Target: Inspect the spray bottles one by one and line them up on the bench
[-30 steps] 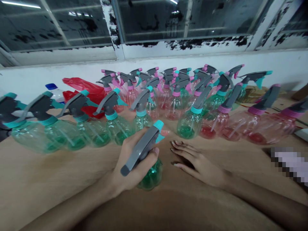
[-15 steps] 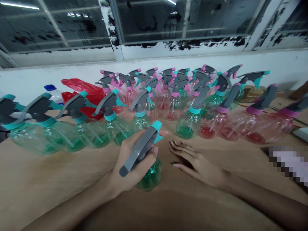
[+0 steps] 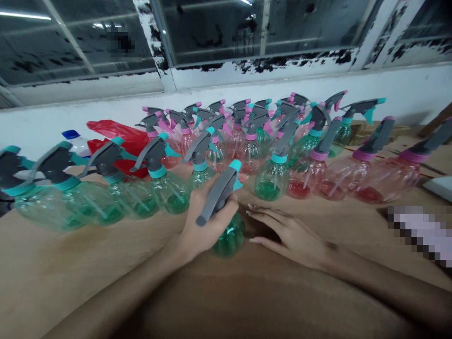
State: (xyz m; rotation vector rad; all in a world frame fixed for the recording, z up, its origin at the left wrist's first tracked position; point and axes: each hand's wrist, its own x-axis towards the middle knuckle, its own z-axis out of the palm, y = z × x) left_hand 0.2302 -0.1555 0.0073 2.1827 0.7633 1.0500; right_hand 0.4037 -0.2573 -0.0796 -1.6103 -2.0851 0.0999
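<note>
Evidently clasping the green spray bottle (image 3: 230, 239) round its neck with the left grip (image 3: 206, 230), probably for steadiness, at the near middle of the surface (image 3: 60, 278). Resting the right grip (image 3: 294, 235) beside it, at three o'clock, loosely spread. Hemmed by green bottles (image 3: 173, 194) at ten, pink bottles (image 3: 304, 180) at two; freer toward nine, with a gap at twelve.

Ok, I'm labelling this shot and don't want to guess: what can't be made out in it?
All in the head view:
- Green spray bottle: neck, hidden by the left hand and the trigger sprayer.
- Right hand: palm, hidden by its own back.
- Rear pink spray bottles: many bases, hidden by nearer bottles.
- Leftmost trigger sprayer: cut off by the left edge.
- Object at right: identity, masked by pixelation.
</note>
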